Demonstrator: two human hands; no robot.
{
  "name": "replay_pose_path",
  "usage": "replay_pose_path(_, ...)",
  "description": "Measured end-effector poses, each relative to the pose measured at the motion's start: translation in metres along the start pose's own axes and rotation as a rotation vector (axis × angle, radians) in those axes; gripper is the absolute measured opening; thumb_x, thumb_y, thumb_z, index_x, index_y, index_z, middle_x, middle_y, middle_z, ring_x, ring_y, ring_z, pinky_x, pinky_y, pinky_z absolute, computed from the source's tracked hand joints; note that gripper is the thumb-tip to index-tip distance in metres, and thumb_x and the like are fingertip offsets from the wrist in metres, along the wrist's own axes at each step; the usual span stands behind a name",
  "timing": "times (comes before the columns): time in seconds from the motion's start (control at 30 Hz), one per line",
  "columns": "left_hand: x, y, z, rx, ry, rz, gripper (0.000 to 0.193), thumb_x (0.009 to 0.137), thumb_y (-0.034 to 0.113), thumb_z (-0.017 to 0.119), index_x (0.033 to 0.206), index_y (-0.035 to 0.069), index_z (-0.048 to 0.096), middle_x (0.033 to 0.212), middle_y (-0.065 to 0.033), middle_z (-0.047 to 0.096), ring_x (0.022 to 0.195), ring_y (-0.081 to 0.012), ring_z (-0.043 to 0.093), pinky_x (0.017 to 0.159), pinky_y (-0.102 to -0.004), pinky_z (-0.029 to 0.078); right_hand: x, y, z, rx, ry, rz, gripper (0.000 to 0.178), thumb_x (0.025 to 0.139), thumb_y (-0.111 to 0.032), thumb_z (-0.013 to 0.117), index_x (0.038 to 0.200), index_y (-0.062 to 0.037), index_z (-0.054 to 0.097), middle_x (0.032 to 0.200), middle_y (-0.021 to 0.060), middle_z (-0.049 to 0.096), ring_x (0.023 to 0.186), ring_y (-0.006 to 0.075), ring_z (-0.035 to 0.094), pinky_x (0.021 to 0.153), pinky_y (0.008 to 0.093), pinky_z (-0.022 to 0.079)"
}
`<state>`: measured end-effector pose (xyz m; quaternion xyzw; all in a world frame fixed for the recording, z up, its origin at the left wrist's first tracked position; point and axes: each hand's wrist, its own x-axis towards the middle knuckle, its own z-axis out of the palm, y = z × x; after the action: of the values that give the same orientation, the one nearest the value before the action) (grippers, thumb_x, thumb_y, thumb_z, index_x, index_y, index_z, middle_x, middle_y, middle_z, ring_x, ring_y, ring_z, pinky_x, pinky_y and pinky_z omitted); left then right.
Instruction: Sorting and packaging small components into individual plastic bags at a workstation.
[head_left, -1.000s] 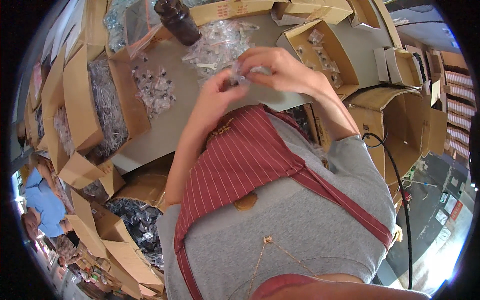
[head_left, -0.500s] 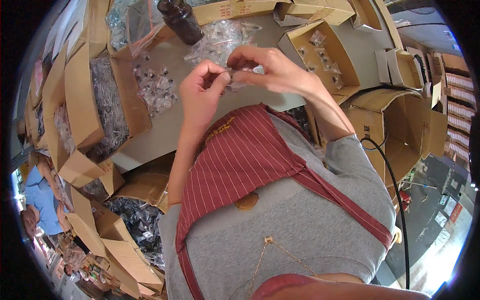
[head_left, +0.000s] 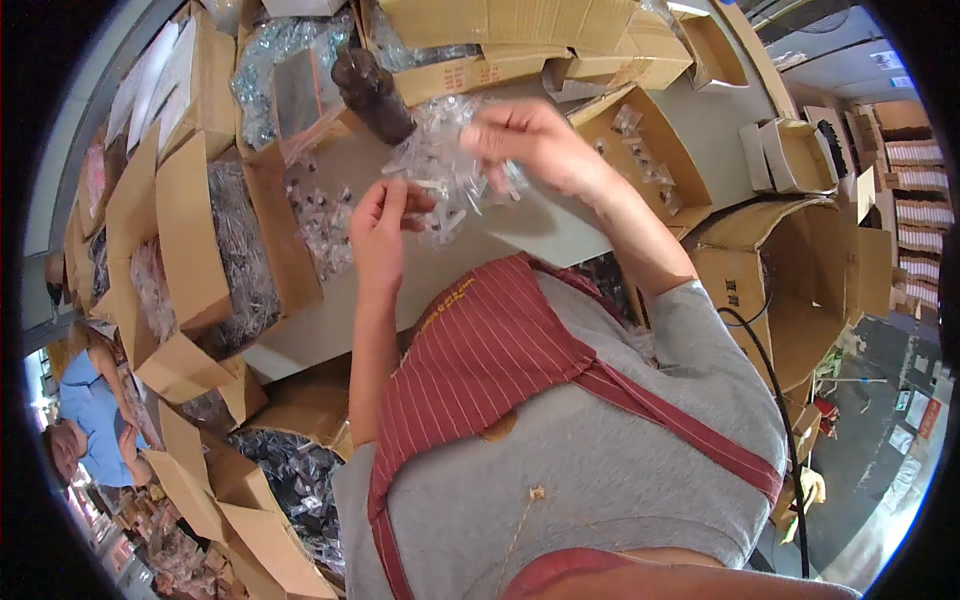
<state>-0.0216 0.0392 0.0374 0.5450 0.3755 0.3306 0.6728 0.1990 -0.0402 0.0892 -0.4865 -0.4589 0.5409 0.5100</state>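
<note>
My left hand (head_left: pixel 385 218) is held low over the table, thumb and fingers pinched together. A small pale piece shows at its fingertips, too small to name. To its right and farther off, my right hand (head_left: pixel 528 145) hovers above a heap of small clear plastic packets (head_left: pixel 437 140). Its fingers are bent and smeared by motion, so whether they hold anything is unclear. Just behind the heap lies a dark brown jar or bottle (head_left: pixel 372 97), tilted. More clear packets with small dark parts (head_left: pixel 322 228) are spread left of my left hand.
An open cardboard box (head_left: pixel 690 165) with a few packets stands at right. On the left, a cardboard box (head_left: pixel 290 240) holds many clear plastic pieces. Another box of dark packets (head_left: pixel 290 480) is at lower left. A person in blue (head_left: pixel 95 400) sits far left.
My hands were together at the fingertips and have parted. The left hand moved down and slightly left; the right moved right, over the packets. The whole view has shifted a little.
</note>
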Motion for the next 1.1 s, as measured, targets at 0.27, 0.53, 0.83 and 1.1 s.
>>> replay_pose_path(0.27, -0.018, -0.092, -0.017, 1.357, 0.016, 0.001, 0.050, 0.082, 0.036, 0.073, 0.114, 0.002, 0.056, 0.114, -0.0218, 0.060, 0.103, -0.0392, 0.060, 0.087, -0.0467, 0.050, 0.041, -0.018, -0.021, 0.069, 0.489, -0.501, 0.016, 0.091, -0.002, 0.059, 0.106, 0.0002, 0.062, 0.104, 0.0085, 0.068, 0.092, 0.0155, 0.063, 0.089, 0.0294, 0.049)
replay_pose_path(0.53, -0.005, -0.114, -0.022, 1.023, -0.168, -0.104, 0.035, 0.083, 0.028, 0.071, 0.106, 0.003, 0.064, 0.096, -0.0192, 0.067, 0.087, -0.0372, 0.065, 0.076, -0.0462, 0.050, 0.035, 0.063, 0.018, -0.050, 0.024, -0.196, 0.012, 0.089, 0.005, 0.056, 0.094, 0.0026, 0.067, 0.096, 0.0055, 0.068, 0.093, 0.0119, 0.062, 0.087, 0.0275, 0.049)
replay_pose_path(0.83, -0.018, -0.081, -0.012, 0.319, -0.038, -0.132, 0.023, 0.091, 0.020, 0.066, 0.103, 0.001, 0.072, 0.073, -0.0028, 0.064, 0.064, -0.0086, 0.055, 0.060, -0.0282, 0.046, 0.016, 0.085, 0.006, -0.528, 0.033, -0.066, 0.026, 0.091, -0.016, 0.065, 0.113, -0.0018, 0.066, 0.095, 0.0070, 0.069, 0.081, 0.0099, 0.060, 0.071, 0.0280, 0.050)
replay_pose_path(1.1, -0.017, -0.067, 0.004, 0.213, -0.166, -0.049, 0.029, 0.092, 0.017, 0.067, 0.116, 0.002, 0.068, 0.092, -0.0028, 0.069, 0.080, -0.0103, 0.061, 0.070, -0.0267, 0.051, 0.009, 0.077, 0.001, -0.397, 0.098, -0.045, 0.020, 0.087, -0.016, 0.070, 0.098, 0.0002, 0.063, 0.082, 0.0022, 0.065, 0.073, 0.0084, 0.055, 0.063, 0.0272, 0.047)
